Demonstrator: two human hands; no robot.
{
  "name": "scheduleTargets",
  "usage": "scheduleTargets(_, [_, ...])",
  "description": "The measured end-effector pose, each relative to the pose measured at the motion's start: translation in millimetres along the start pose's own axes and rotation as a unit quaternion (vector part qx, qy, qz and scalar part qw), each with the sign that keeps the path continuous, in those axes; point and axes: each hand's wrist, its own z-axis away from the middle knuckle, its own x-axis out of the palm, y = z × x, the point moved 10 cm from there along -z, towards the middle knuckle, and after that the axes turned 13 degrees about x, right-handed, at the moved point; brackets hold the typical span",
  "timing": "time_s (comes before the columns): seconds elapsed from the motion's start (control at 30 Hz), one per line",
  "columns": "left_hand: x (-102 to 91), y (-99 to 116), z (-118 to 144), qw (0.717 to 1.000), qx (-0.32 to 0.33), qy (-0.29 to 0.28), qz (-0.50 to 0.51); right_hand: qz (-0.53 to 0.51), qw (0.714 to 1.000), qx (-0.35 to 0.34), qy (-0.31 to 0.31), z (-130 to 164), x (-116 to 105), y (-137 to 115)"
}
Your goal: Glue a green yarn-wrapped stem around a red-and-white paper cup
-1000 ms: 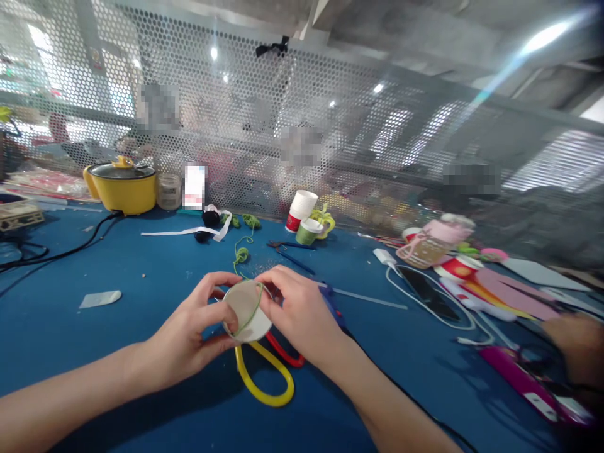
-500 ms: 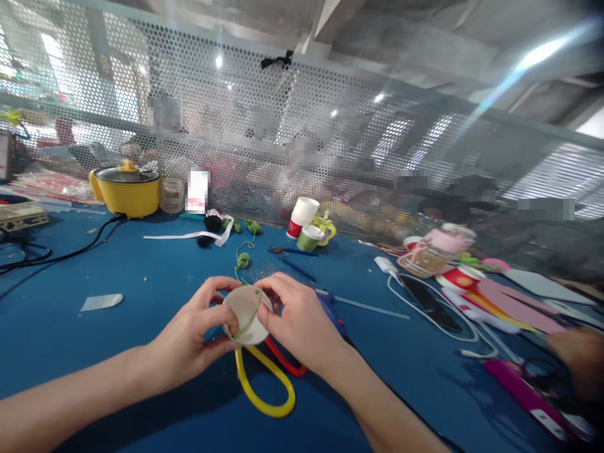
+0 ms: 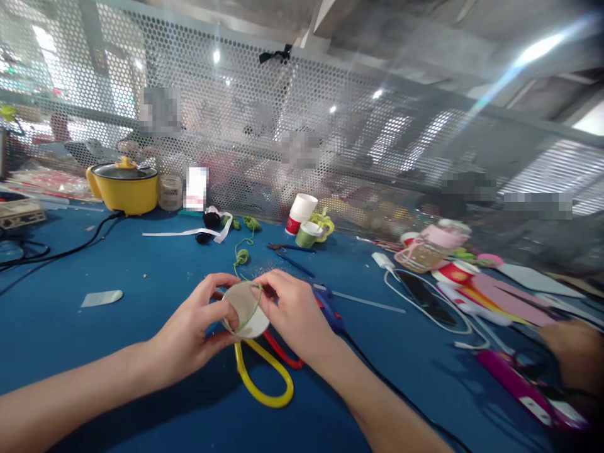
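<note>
Head view: left hand (image 3: 189, 333) and right hand (image 3: 295, 311) are pinching a small white paper cup (image 3: 244, 309) between them, bottom up, steadying thin green string (image 3: 250, 309) across it above the blue desk (image 3: 141, 277).

The cup (image 3: 245, 309) between my hands is matt white paper, crossed by fuzzy green yarn (image 3: 253, 304). My desk (image 3: 141, 264) is matt blue cloth or felt. The yellow loop (image 3: 264, 380) looks like glossy plastic. The far screen (image 3: 283, 126) is perforated metal.
</note>
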Motion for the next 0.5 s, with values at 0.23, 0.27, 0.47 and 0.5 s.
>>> scheduleTargets(0.23, [-1.5, 1.6, -1.0, 1.0, -0.001, 0.001, -0.005, 0.001, 1.0, 0.008, 0.017, -0.2, -0.7, 2.6])
scheduleTargets(0.27, [-1.6, 1.8, -1.2, 1.0, -0.001, -0.001, -0.006, 0.003, 1.0, 0.009, 0.016, -0.2, -0.8, 2.3])
scheduleTargets(0.47, [-3.7, -0.9, -0.7, 1.0, 0.004, 0.017, 0.002, 0.014, 1.0, 0.004, -0.002, 0.8, 0.2, -2.5])
scheduleTargets(0.5, [-4.0, -1.1, -0.6, 1.0, 0.005, 0.02, 0.001, 0.016, 1.0, 0.004, -0.002, 0.8, 0.3, -2.4])
